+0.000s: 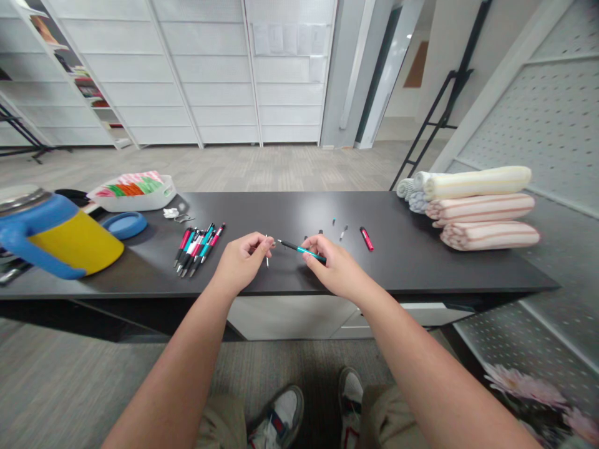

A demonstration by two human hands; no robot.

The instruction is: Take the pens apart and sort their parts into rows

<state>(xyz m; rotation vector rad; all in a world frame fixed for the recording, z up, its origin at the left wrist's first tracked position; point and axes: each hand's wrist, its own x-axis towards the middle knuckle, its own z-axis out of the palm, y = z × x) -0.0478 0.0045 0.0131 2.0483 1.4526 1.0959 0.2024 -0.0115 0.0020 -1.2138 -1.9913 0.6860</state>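
A: What's the right grip clamped on?

B: A black-and-teal pen barrel, its tip toward the left grip, which pinches a thin white rod.

A: Any readable labels?

B: None legible. About five assembled pens lie left of the left grip, and one red pen part lies right of the right grip.

A: Edges?

B: The surface ends just in front of both grips.
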